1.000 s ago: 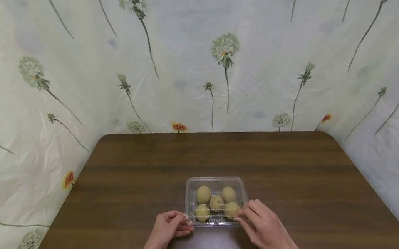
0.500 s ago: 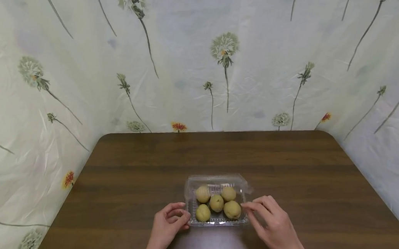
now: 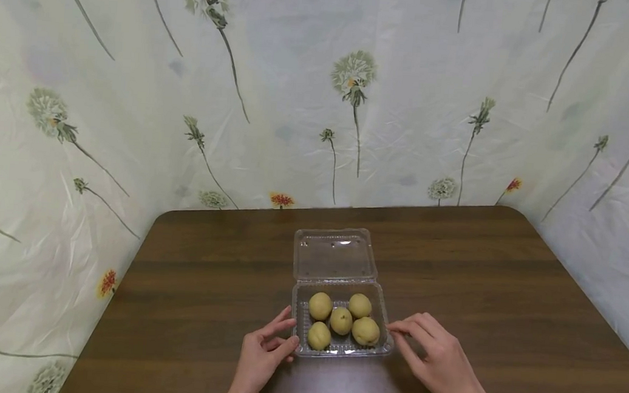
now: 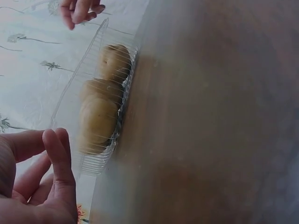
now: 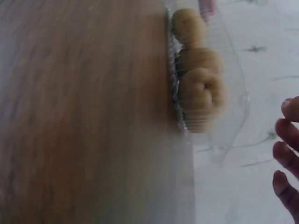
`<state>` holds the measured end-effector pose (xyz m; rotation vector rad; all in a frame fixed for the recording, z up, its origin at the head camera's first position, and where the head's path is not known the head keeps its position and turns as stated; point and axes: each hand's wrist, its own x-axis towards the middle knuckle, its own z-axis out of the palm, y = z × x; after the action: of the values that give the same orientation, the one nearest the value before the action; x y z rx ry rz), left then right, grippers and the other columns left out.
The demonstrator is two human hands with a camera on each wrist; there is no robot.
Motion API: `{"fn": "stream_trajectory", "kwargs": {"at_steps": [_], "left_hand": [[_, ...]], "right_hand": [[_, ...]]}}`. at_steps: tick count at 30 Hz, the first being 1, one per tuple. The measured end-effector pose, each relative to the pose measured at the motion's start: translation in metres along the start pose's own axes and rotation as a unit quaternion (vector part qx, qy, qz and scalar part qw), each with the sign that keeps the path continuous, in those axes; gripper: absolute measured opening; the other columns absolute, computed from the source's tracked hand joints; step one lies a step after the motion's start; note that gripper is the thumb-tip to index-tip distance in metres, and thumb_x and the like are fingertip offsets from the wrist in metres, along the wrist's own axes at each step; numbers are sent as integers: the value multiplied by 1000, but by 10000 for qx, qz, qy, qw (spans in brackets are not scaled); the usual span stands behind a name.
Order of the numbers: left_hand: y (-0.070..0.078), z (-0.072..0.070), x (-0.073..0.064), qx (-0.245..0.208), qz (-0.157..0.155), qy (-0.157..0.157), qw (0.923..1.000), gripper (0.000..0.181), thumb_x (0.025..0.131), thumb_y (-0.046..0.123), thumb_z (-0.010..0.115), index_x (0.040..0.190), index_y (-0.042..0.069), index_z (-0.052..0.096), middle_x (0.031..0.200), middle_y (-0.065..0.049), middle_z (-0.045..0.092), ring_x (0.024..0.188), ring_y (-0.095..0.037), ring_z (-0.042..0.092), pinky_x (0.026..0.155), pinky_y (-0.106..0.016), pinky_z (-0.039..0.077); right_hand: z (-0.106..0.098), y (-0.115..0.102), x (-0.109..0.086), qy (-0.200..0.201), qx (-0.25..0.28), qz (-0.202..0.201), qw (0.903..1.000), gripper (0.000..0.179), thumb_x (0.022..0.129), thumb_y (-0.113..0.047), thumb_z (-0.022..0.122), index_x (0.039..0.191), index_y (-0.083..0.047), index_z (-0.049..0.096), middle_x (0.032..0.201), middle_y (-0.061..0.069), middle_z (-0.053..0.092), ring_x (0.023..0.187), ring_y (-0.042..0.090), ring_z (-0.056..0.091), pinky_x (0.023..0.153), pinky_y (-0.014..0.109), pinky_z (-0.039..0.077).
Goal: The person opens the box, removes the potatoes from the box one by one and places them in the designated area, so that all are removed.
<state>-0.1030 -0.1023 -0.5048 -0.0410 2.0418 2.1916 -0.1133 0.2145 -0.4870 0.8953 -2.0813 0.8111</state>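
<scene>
A clear plastic clamshell box (image 3: 337, 354) sits on the table with its lid (image 3: 334, 256) folded back away from me. Several round yellowish fruits (image 3: 341, 321) lie in its base; one near the right has a seam and looks like an apricot or small peach. At the box's left rim is my left hand (image 3: 261, 354), fingers loosely bent, thumb and fingertips at the edge. My right hand (image 3: 437, 357) is beside the right rim; in the right wrist view, its fingers (image 5: 286, 154) are spread and apart from the box.
The brown wooden table (image 3: 221, 275) has rounded far corners. Behind and beside it hangs a pale sheet (image 3: 277, 96) with a dandelion print.
The lid has swung from over the fruits to folded back behind the base. My right hand has drawn slightly right, off the lid; my left hand has shifted a little left.
</scene>
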Motion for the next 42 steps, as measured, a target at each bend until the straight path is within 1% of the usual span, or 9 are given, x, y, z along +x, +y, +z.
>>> {"fn": "stream_trajectory", "kwargs": {"at_steps": [6, 9, 12, 17, 21, 28, 37, 39, 42], "left_hand": [[1, -1, 1, -58, -62, -77, 9999, 40, 85, 4, 75, 123, -6, 64, 147, -7, 47, 75, -14, 66, 65, -28, 56], [1, -2, 1, -42, -76, -101, 9999, 40, 86, 3, 74, 123, -6, 64, 147, -7, 47, 74, -14, 66, 65, -28, 56], [1, -2, 1, -26, -65, -103, 9999, 39, 86, 2, 74, 123, -6, 64, 147, -7, 47, 74, -13, 66, 64, -27, 56], [0, -2, 2, -48, -8, -103, 9999, 39, 86, 3, 74, 123, -6, 64, 146, -7, 47, 73, -12, 65, 63, -26, 55], [-1, -2, 3, -31, 7, -97, 9999, 40, 85, 4, 75, 123, -6, 64, 146, -7, 48, 72, -12, 65, 63, -26, 55], [-1, -2, 2, -9, 4, -100, 9999, 40, 85, 4, 75, 123, -6, 64, 146, -7, 48, 72, -13, 66, 63, -26, 55], [0, -3, 3, -40, 13, -86, 10000, 40, 85, 5, 75, 122, -6, 65, 146, -8, 48, 73, -13, 65, 63, -26, 55], [0, -3, 3, -47, 1, -91, 9999, 40, 85, 5, 75, 122, -6, 65, 146, -8, 48, 73, -13, 65, 63, -25, 54], [0, -4, 3, -20, -11, -95, 10000, 40, 85, 5, 75, 122, -5, 65, 146, -7, 48, 72, -12, 65, 63, -25, 54]], "right_hand": [[1, 6, -7, -465, -222, 264, 9983, 23, 100, -32, 54, 97, -18, 71, 97, -15, 63, 84, 5, 56, 71, 16, 47], [1, 8, -8, -648, -255, 386, 9968, 16, 97, -30, 60, 97, -19, 71, 99, -15, 62, 87, 5, 56, 73, 17, 47], [0, 9, -8, -803, -268, 497, 9952, 9, 92, -24, 68, 99, -18, 71, 100, -15, 62, 89, 5, 56, 76, 18, 47], [-3, 10, -5, -1151, -300, 782, 9898, 20, 83, -16, 76, 101, -18, 71, 102, -15, 62, 93, 5, 57, 79, 19, 47], [-3, 10, -4, -1343, -317, 891, 9864, 23, 82, -15, 78, 104, -18, 71, 104, -15, 62, 94, 5, 57, 80, 20, 47], [0, 10, 3, -1503, -379, 722, 9853, 22, 83, -17, 77, 104, -19, 72, 103, -14, 61, 95, 4, 57, 78, 20, 48], [8, 8, 15, -1585, -461, 291, 9859, 25, 75, -12, 81, 98, -17, 74, 99, -13, 63, 90, 6, 59, 75, 25, 52], [10, 8, 17, -1605, -507, 238, 9854, 25, 74, -12, 82, 97, -17, 74, 97, -13, 63, 89, 6, 59, 74, 25, 52], [13, 6, 20, -1654, -509, 266, 9845, 25, 74, -11, 83, 97, -16, 74, 96, -12, 63, 88, 5, 57, 72, 24, 51]]}}
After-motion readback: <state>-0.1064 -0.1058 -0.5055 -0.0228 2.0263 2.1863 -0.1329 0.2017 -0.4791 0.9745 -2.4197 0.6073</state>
